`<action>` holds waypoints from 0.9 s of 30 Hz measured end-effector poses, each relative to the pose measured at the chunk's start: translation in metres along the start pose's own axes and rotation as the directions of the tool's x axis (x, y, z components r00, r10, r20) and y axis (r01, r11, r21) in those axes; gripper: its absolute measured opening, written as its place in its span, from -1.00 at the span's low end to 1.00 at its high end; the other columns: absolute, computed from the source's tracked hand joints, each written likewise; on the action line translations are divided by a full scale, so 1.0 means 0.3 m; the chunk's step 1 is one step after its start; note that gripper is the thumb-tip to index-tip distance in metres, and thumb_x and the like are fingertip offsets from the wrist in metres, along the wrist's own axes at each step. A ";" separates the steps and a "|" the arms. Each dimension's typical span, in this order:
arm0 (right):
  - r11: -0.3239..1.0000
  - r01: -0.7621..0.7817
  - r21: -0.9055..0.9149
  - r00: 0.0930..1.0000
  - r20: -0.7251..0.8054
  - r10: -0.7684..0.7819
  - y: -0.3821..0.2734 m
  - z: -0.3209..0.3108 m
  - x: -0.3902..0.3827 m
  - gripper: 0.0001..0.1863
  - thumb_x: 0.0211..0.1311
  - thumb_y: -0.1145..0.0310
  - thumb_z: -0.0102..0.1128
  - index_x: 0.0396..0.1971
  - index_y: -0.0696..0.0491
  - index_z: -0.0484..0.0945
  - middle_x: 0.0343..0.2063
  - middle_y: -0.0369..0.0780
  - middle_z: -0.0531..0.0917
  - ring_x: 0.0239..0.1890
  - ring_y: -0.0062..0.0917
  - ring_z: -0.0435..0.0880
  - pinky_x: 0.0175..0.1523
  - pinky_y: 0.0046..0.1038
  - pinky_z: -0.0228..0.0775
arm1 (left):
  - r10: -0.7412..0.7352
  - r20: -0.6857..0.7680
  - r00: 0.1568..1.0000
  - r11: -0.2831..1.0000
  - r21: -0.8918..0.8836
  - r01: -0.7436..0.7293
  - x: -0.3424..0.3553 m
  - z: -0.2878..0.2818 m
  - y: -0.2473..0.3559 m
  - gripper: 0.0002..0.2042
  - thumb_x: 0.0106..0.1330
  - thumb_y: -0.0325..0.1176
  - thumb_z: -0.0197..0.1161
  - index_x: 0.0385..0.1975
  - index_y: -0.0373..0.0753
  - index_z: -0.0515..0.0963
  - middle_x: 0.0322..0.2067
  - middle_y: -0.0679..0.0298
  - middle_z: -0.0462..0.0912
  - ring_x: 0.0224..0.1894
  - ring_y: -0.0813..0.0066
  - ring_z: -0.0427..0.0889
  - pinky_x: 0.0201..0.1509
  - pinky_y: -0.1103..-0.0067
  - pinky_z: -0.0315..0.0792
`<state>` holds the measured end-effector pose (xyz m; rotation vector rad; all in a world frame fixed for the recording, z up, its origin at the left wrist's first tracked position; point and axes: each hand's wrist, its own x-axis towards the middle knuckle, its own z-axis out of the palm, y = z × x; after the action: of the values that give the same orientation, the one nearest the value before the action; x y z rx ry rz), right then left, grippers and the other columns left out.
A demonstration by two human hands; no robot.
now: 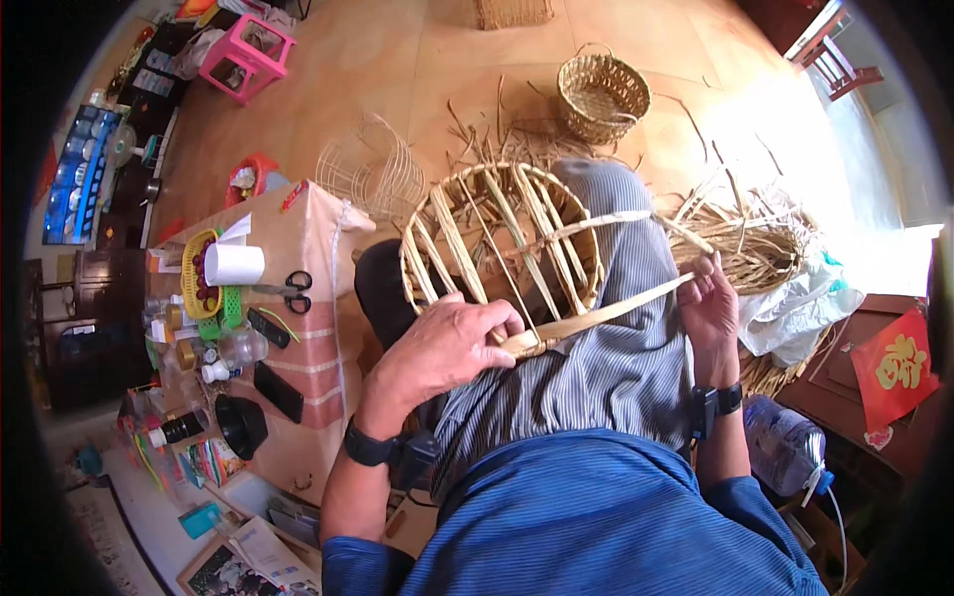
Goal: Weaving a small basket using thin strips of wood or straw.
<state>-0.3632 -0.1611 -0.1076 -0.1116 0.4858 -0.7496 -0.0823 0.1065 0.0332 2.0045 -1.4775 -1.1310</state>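
Observation:
A round basket frame (403,260), its rim wrapped in pale plant fibre and several flat strips stretched across it, rests tilted on my lap. My left hand (447,343) lies at its near rim, thumb and fingers closed over the edge where a strip meets it. From there a long flat fibre strip (626,304) runs up to the right. My right hand (710,306) pinches this strip near its far part, out to the right of the frame. Another length of strip loops from the frame's crossbars toward my right hand. My left fingertips partly hide the near rim.
A small woven basket (603,97) and a wire frame (373,171) stand on the floor ahead. Loose dry fibre (740,238) is heaped at right beside a plastic bag (795,316). On the left, a cloth-covered table (323,238) holds scissors (288,292), a paper roll (235,265) and a phone (279,391).

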 end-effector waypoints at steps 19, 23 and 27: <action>0.769 -0.063 -0.637 0.974 0.129 0.186 0.068 0.153 -0.063 -0.72 0.54 0.19 0.32 0.01 0.07 0.57 -0.21 -0.38 0.61 -0.48 -0.76 0.46 -0.38 -0.70 0.36 | 0.191 -0.529 0.827 0.978 0.177 -0.112 -0.015 0.185 0.073 -0.37 -0.02 -0.40 0.69 0.15 -0.18 0.65 0.00 0.20 0.62 0.02 0.18 0.66 0.10 0.33 0.56; 0.603 -0.142 -0.785 0.892 0.163 0.421 0.116 0.282 -0.104 -0.75 0.53 0.23 0.36 -0.15 0.12 0.61 -0.58 -0.39 0.54 -0.60 -0.76 0.45 -0.50 -0.65 0.28 | 0.285 -0.488 0.825 0.933 0.340 -0.121 -0.005 0.172 0.091 -0.31 -0.05 -0.37 0.70 0.20 -0.14 0.62 0.03 0.25 0.61 0.10 0.19 0.60 0.28 0.25 0.45; 0.524 -0.103 -0.845 0.926 0.111 0.362 0.115 0.297 -0.076 -0.71 0.50 0.17 0.40 -0.27 0.09 0.61 -0.58 -0.39 0.62 -0.66 -0.75 0.58 -0.57 -0.70 0.29 | 0.360 -0.448 0.819 0.895 0.413 -0.167 0.005 0.183 0.078 -0.35 -0.02 -0.36 0.68 0.18 -0.15 0.65 -0.05 0.26 0.69 0.11 0.21 0.61 0.34 0.18 0.39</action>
<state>-0.3147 -0.1270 -0.0293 -1.0324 0.5413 -0.1554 -0.1398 0.1044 0.0169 2.0124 -1.6700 -0.1743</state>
